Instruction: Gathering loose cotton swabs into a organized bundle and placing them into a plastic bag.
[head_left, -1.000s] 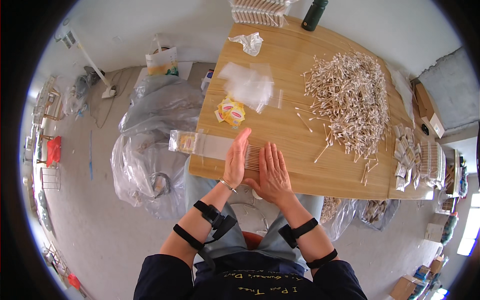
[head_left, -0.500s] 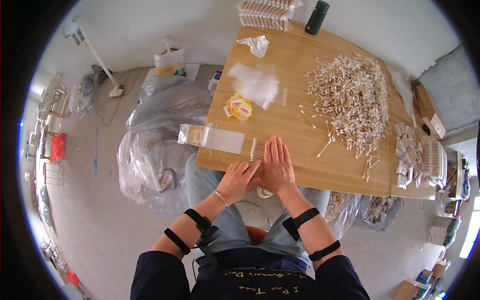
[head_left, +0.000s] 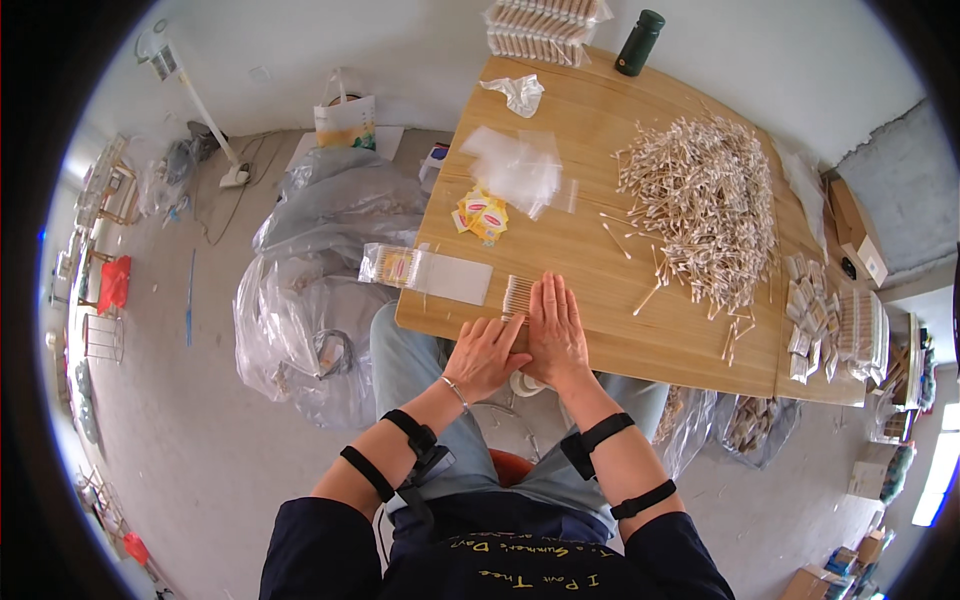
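A neat row of cotton swabs [head_left: 516, 293] lies side by side near the front edge of the wooden table [head_left: 600, 290]. Flat along its right side rests my right hand [head_left: 558, 332], fingers stretched out and held together. My left hand [head_left: 487, 352] is at the row's near end, its fingers extended and the index fingertip touching the swabs; its thumb reaches toward my right palm. Part of the row is hidden by my hands. To the left lie a white card [head_left: 456, 278] and a clear packet of swabs [head_left: 392, 265], the packet overhanging the table edge.
A big loose heap of swabs [head_left: 700, 200] covers the table's right part. Yellow printed labels [head_left: 482, 214], clear plastic bags [head_left: 515, 170] and a dark green bottle [head_left: 640, 42] lie or stand farther back. Filled packets [head_left: 810, 315] sit at the right end. Plastic sacks [head_left: 320, 250] stand left.
My left hand has shifted slightly, its thumb now nearer my right palm. My right hand stays flat beside the row. The view has moved a little.
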